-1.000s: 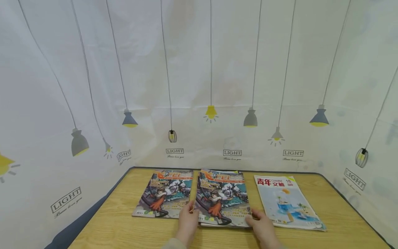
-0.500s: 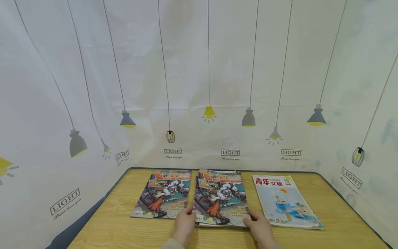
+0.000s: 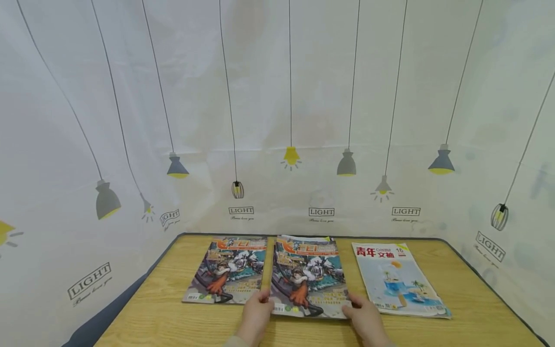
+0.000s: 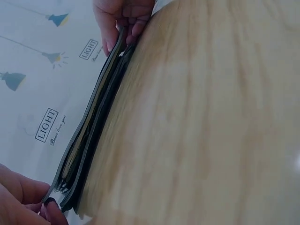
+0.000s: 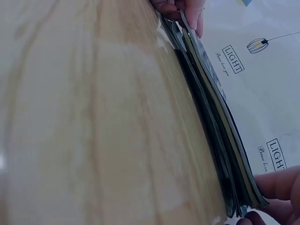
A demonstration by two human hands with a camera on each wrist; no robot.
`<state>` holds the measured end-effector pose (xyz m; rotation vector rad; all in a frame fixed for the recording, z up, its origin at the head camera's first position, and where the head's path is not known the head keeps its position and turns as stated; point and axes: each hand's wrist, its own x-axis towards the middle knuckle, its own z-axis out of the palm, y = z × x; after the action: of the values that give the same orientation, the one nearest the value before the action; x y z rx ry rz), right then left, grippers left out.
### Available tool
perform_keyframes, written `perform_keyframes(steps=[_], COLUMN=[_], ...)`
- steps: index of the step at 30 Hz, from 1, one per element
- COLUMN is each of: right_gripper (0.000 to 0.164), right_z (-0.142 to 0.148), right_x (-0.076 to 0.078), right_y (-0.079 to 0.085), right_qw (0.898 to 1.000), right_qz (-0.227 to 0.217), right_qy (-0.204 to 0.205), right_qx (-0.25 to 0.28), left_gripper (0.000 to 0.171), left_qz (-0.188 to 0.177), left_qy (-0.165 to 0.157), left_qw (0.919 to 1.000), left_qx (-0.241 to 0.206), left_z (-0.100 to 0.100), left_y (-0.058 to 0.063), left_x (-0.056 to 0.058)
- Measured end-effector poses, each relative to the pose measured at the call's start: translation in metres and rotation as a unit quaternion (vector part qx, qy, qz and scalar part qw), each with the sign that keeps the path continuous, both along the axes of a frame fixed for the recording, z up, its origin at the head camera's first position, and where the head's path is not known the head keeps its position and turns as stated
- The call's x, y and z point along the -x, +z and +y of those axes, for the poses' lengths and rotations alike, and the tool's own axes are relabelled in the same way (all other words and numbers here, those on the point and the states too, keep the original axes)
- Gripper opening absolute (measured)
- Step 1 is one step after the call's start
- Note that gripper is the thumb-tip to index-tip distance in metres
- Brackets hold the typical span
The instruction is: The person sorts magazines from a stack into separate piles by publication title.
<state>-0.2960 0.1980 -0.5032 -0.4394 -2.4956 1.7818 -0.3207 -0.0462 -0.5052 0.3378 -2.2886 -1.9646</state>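
In the head view, a magazine [image 3: 308, 277] with a colourful cartoon cover lies in the middle, on top of a pile. My left hand [image 3: 256, 313] pinches its near left corner, thumb on the cover. At the near right corner, my right hand [image 3: 366, 318] grips it the same way. From the left wrist view, the near edges of the stacked magazines [image 4: 93, 126] show, with a narrow gap between upper and lower layers. The right wrist view shows the same layered edges [image 5: 213, 112], with fingertips under the upper part. How many magazines are stacked is hard to tell.
A magazine with the same cover [image 3: 230, 270] lies close on the left. On the right rests a pale blue magazine [image 3: 399, 282] with red lettering. The wooden table [image 3: 143, 318] is bounded by a light curtain [image 3: 277, 106] printed with lamps.
The top magazine has come slightly towards me, and its near edge now covers the lower edge that showed beneath it. Both hands keep hold of the corners. The head view has shifted slightly.
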Motion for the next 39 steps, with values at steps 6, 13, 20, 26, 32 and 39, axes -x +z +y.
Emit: perform_keyframes(steps=[6, 13, 20, 26, 32, 39], right_gripper=[0.056, 0.06, 0.061, 0.057, 0.06, 0.061], right_z=[0.005, 0.013, 0.015, 0.011, 0.008, 0.004], right_x=[-0.007, -0.012, -0.013, -0.016, -0.017, -0.017], right_y=[0.004, 0.003, 0.004, 0.003, 0.006, 0.003], right_qw=[0.999, 0.996, 0.997, 0.997, 0.99, 0.987], right_qz=[-0.026, -0.036, -0.048, -0.043, -0.063, -0.05], right_qy=[0.012, 0.042, 0.051, 0.03, 0.012, 0.0], right_qx=[-0.025, -0.07, -0.042, 0.064, 0.125, 0.151], left_gripper=[0.043, 0.045, 0.047, 0.054, 0.059, 0.057], left_qz=[-0.005, -0.014, -0.021, -0.017, -0.029, -0.044], left_qy=[-0.031, -0.082, -0.105, -0.132, -0.159, -0.165], left_qw=[0.9994, 0.9959, 0.9939, 0.989, 0.983, 0.9802], left_qx=[-0.015, -0.034, -0.026, -0.065, -0.086, -0.101], left_z=[-0.005, -0.014, -0.016, -0.016, -0.017, -0.018], left_y=[0.0, -0.001, -0.002, 0.0, -0.001, -0.003], left_x=[-0.009, -0.019, -0.022, -0.024, -0.023, -0.021])
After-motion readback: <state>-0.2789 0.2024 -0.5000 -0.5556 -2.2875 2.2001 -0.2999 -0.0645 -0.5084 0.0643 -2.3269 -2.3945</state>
